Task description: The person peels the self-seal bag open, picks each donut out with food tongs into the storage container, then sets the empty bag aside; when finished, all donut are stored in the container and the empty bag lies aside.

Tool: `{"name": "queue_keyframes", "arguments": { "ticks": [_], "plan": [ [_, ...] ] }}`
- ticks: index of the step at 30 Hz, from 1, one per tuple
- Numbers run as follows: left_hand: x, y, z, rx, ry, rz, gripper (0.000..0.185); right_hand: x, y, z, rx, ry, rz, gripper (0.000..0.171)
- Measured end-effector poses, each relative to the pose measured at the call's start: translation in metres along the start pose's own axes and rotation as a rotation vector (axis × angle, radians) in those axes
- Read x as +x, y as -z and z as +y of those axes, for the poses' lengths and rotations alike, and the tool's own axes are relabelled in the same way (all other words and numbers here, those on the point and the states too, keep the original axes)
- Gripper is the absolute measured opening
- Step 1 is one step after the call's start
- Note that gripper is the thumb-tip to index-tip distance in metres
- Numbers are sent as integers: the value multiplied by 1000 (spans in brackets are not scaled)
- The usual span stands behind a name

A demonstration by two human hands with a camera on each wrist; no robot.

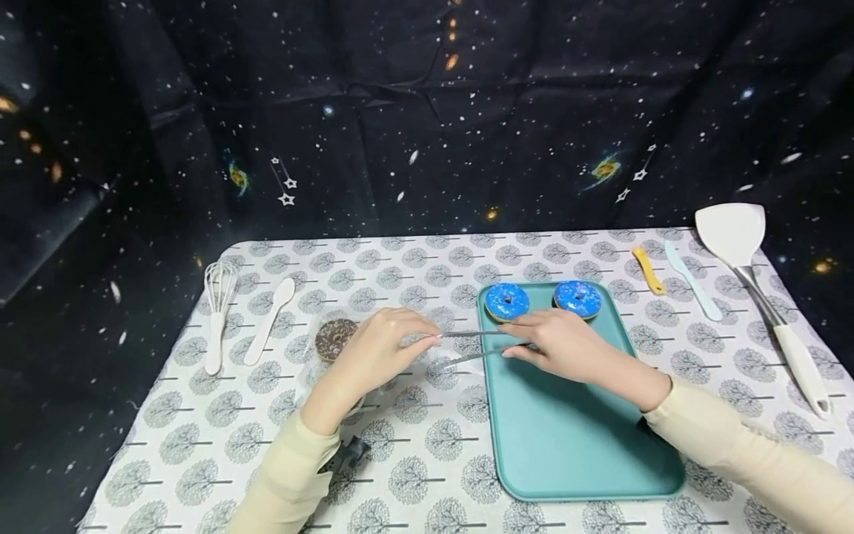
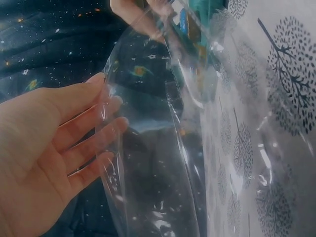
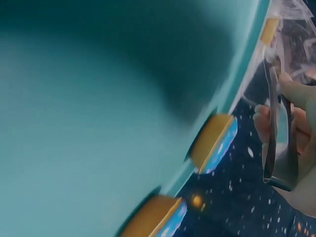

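Note:
In the head view my left hand (image 1: pixel 383 341) bends over a clear plastic bag (image 2: pixel 148 128), pinching its edge between thumb and fingers. A brown sprinkled donut (image 1: pixel 336 340) shows through the plastic beside that wrist. My right hand (image 1: pixel 560 345), above the teal tray (image 1: pixel 574 445), grips metal tongs (image 1: pixel 470 334). Their two arms stand apart and point left toward the bag's mouth. In the right wrist view the bent end of the tongs (image 3: pixel 282 180) sticks out from the hand. Two blue-iced donuts, one left (image 1: pixel 507 302) and one right (image 1: pixel 577 299), lie at the tray's far end.
On the left lie a white whisk (image 1: pixel 216 319) and a white spoon (image 1: pixel 270 322). Right of the tray are a yellow-handled piece (image 1: pixel 649 271), a pale blue knife (image 1: pixel 694 282) and a large white spatula (image 1: pixel 734 233). A dark starry cloth (image 1: pixel 400 111) hangs behind the tree-patterned tablecloth (image 1: pixel 200 445).

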State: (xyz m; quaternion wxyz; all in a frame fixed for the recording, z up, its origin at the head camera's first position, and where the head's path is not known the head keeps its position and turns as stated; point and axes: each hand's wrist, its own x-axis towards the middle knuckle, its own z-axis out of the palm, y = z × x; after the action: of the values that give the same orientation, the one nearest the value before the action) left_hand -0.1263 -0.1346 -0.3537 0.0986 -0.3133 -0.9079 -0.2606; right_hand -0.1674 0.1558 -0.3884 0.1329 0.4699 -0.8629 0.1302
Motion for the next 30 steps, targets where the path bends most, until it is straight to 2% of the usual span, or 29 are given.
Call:
{"name": "queue_keyframes", "arguments": {
  "ticks": [15,19,24,30],
  "plan": [
    [1,3,-2,-6,-37,27,18,75,-26,-33,48,-22,-137,39],
    [1,4,-1,-4,-37,47,18,84,-33,-39,54,-67,-144,38],
    [2,6,-1,-10,-26,65,16,91,-42,-46,51,-113,-150,28],
    [0,5,0,-10,-17,94,15,97,-50,-54,57,-114,-125,23]
  ]
}}
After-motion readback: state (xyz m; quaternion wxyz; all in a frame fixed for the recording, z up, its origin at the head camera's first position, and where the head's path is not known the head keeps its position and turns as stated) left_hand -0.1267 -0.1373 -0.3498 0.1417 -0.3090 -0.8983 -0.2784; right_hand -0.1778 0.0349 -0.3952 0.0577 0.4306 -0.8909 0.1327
